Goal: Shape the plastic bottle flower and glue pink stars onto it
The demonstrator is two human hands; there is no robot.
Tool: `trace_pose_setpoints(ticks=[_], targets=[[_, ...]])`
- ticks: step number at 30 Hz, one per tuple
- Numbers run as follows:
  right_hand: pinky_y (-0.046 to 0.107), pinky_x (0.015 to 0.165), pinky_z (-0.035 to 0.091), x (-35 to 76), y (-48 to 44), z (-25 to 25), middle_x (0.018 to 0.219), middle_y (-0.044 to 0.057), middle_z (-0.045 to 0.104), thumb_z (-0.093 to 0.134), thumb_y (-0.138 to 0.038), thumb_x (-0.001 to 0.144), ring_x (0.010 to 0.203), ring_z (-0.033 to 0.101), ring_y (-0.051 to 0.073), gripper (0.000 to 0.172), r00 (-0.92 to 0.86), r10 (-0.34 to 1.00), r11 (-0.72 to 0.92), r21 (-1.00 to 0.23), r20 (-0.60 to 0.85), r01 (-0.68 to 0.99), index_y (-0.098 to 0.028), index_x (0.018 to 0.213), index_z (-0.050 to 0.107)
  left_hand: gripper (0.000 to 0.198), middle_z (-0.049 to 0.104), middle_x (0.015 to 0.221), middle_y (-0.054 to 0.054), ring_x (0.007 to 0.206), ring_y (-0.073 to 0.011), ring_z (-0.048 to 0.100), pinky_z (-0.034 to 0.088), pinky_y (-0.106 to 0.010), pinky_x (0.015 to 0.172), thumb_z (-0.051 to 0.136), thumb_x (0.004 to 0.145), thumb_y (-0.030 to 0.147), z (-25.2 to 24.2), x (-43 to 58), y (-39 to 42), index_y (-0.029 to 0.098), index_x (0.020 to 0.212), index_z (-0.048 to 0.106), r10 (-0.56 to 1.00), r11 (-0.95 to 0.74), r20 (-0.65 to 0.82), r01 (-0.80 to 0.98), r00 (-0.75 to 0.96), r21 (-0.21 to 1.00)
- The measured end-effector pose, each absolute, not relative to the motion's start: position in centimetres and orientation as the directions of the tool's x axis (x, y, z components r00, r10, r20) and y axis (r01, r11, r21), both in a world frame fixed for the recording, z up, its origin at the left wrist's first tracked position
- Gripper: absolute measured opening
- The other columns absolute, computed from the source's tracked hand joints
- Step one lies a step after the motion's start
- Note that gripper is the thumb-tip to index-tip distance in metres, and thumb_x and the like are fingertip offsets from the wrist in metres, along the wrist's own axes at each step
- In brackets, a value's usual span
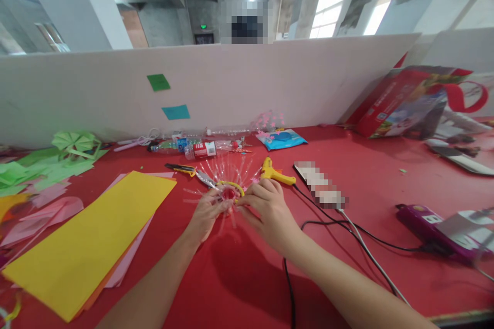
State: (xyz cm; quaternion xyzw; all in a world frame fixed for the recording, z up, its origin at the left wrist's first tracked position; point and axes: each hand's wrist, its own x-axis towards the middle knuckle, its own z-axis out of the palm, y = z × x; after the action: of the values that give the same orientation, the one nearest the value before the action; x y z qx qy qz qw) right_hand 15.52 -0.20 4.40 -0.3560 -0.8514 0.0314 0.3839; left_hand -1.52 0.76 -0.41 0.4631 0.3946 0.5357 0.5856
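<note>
My left hand (205,213) is closed around the near-left side of a cut clear plastic bottle (228,194), whose thin strips fan out all round its neck. A yellow strip (234,185) curves along the far and right side of the neck. At that right side my right hand (269,206) pinches with thumb and fingers at the strip's end; the fingertips partly hide it. Beyond my left hand lie scissors (206,178) and a yellow-black utility knife (180,168). Just past my right hand rests a yellow glue gun (277,173).
Yellow paper sheets (90,236) lie at left, near green paper pieces (42,167). Plastic bottles (204,149) and a blue wipes pack (283,139) stand along the white partition (231,87). A phone (318,185), cables and a purple power strip (436,231) occupy the right.
</note>
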Motion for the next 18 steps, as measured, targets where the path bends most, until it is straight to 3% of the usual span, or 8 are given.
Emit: trace_pose_setpoints(ticks=[3, 8, 13, 18], targets=[[0.036, 0.082, 0.034, 15.52, -0.12, 4.31, 0.076, 0.001, 0.062, 0.058, -0.019, 0.087, 0.078, 0.048, 0.018, 0.012, -0.459, 0.639, 0.738, -0.324, 0.618, 0.592, -0.021, 0.078, 0.066, 0.039, 0.06, 0.068, 0.001, 0.055, -0.0081, 0.048, 0.039, -0.021, 0.056, 0.076, 0.065, 0.036, -0.2, -1.4, 0.69, 0.019, 0.1, 0.066, 0.994, -0.009, 0.038, -0.27, 0.099, 0.963], [0.036, 0.079, 0.032, 15.23, -0.02, 4.02, 0.075, 0.001, 0.061, 0.058, -0.016, 0.086, 0.079, 0.046, 0.019, 0.012, -0.485, 0.662, 0.726, -0.325, 0.572, 0.606, -0.02, 0.078, 0.066, 0.034, 0.062, 0.072, 0.001, 0.053, -0.0066, 0.047, 0.037, -0.021, 0.054, 0.075, 0.066, 0.033, -0.14, -1.14, 0.67, 0.019, 0.096, 0.067, 0.996, -0.015, 0.041, -0.3, 0.079, 0.954], [0.035, 0.077, 0.033, 14.96, -0.16, 3.76, 0.073, 0.002, 0.06, 0.057, -0.014, 0.086, 0.077, 0.045, 0.019, 0.018, -0.52, 0.646, 0.736, -0.276, 0.559, 0.618, -0.017, 0.069, 0.062, 0.034, 0.056, 0.059, 0.004, 0.052, -0.0072, 0.045, 0.036, -0.021, 0.054, 0.076, 0.064, 0.03, -0.22, -1.05, 0.65, 0.018, 0.095, 0.068, 0.995, -0.013, 0.045, -0.327, 0.089, 0.945], [0.036, 0.081, 0.033, 15.3, -0.29, 4.14, 0.077, 0.002, 0.062, 0.058, -0.017, 0.087, 0.079, 0.046, 0.018, 0.012, -0.449, 0.65, 0.736, -0.36, 0.613, 0.574, -0.02, 0.078, 0.065, 0.037, 0.062, 0.069, 0.002, 0.058, -0.0071, 0.05, 0.039, -0.021, 0.058, 0.075, 0.067, 0.027, 0.01, -1.43, 0.79, 0.02, 0.103, 0.067, 0.994, -0.009, 0.044, -0.332, 0.095, 0.943]])
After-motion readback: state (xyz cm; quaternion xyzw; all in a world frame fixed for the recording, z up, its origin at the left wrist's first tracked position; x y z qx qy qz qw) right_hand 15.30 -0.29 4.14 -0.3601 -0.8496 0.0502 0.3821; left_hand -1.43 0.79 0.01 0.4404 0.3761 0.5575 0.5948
